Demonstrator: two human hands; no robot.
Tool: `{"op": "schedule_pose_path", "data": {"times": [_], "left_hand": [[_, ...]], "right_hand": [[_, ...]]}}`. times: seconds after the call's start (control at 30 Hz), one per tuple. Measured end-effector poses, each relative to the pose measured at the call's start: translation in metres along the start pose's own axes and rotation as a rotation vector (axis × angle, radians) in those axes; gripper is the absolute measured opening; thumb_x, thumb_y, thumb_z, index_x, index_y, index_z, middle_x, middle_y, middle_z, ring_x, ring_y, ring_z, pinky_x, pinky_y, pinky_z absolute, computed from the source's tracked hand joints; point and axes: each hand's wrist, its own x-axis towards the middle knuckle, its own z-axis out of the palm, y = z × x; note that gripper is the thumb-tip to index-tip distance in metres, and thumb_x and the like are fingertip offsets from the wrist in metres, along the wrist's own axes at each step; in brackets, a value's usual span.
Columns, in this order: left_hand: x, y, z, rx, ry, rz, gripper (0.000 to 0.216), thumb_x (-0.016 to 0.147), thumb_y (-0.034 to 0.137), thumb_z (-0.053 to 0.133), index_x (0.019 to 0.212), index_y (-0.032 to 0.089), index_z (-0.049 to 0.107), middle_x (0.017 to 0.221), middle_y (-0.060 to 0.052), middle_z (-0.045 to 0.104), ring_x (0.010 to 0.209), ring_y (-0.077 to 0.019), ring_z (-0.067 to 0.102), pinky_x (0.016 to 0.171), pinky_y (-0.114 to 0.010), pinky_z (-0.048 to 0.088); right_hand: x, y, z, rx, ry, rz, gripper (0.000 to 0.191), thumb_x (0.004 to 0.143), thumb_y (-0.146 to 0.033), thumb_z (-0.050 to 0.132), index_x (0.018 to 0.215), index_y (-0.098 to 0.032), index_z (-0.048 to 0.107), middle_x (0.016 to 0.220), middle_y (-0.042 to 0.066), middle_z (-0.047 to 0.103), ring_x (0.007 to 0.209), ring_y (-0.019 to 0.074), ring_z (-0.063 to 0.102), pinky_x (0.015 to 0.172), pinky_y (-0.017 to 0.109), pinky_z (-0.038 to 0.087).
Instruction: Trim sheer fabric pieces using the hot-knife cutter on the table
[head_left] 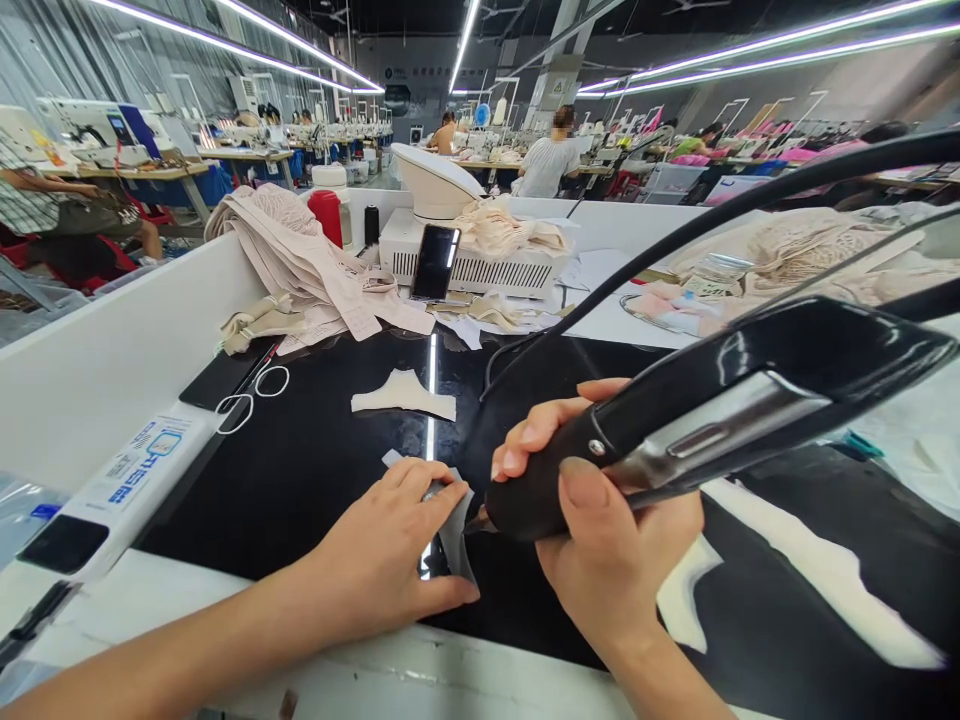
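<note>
One thin grey piece (pixel 454 535) sits on the black mat (pixel 277 490) over the counter (pixel 517 670), held near its ends by the left hand's (pixel 382 545) grip; it looks light and pliable, best taken by its edges. The right hand's (pixel 611 565) grip wraps a black tool (pixel 667 415), likely rigid and heavier. Beyond lies a cream cutout (pixel 403 395).

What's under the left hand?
A thin grey piece shows between and past the finger and thumb of the left hand, over the glossy black surface. Whatever lies beneath the palm is covered, so the piece's full outline can't be told.
</note>
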Motion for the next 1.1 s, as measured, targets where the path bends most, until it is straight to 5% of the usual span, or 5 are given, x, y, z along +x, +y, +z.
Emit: {"op": "schedule_pose_path", "data": {"times": [0.93,1.1], "left_hand": [[-0.001,-0.004,0.0,-0.018,0.047,0.048,0.071,0.08,0.039,0.082,0.141,0.02,0.05,0.142,-0.011,0.053,0.131,-0.03,0.05,0.113,-0.05,0.043],[-0.004,-0.015,-0.007,0.016,0.107,0.134,0.021,0.098,0.019,0.06,0.119,0.021,0.063,0.128,-0.005,0.065,0.123,-0.022,0.058,0.121,-0.055,0.029]], "right_hand": [[-0.014,-0.011,-0.009,-0.001,-0.01,0.001,0.033,0.084,-0.034,0.078,0.111,-0.027,0.061,0.079,-0.001,0.063,0.061,0.0166,0.059,0.056,0.034,0.053],[-0.005,-0.012,-0.017,-0.065,0.038,-0.03,0.034,0.081,-0.035,0.08,0.109,-0.027,0.061,0.079,-0.002,0.064,0.06,0.0163,0.061,0.053,0.032,0.053]]}}
